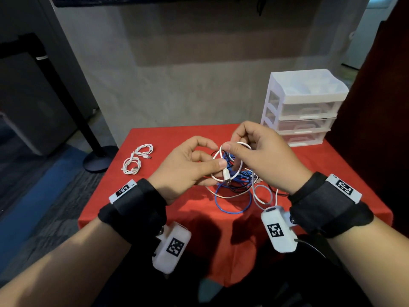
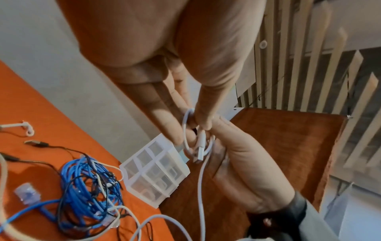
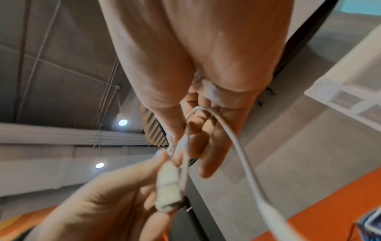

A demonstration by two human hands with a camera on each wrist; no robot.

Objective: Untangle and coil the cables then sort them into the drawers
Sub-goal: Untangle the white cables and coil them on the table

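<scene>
Both hands hover over the red table (image 1: 168,209) and share one white USB cable (image 1: 218,154), wound into a small loop. My left hand (image 1: 211,162) pinches the loop beside its USB plug (image 1: 227,175), which points down. The right hand (image 1: 232,147) pinches the top of the same loop between thumb and fingers. In the left wrist view the left hand (image 2: 191,127) grips the coil, and the plug (image 2: 200,147) hangs below it. In the right wrist view the cable (image 3: 237,146) trails off the right hand (image 3: 198,146). Under the hands lies a tangle of blue, black and white cables (image 1: 234,187).
A second white cable (image 1: 135,161), loosely coiled, lies at the table's left. A white plastic drawer unit (image 1: 303,107) with three shut drawers stands at the back right corner. A dark stand base (image 1: 100,159) sits on the floor left of the table.
</scene>
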